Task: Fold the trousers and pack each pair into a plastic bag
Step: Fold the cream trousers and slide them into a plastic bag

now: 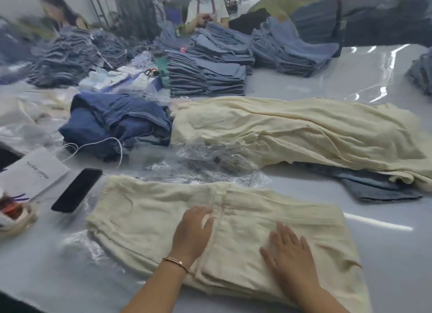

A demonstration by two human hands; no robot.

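Lying crosswise, folded cream trousers under both hands.

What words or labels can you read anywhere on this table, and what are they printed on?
White paper bag: one short line of dark print, seen upside down and too blurred to read.
Crumpled plastic bags: small dark printed marks, too small to read.
Cream trousers under the hands: no label showing.
Phone: dark screen, no text.
Nothing else carries readable words.
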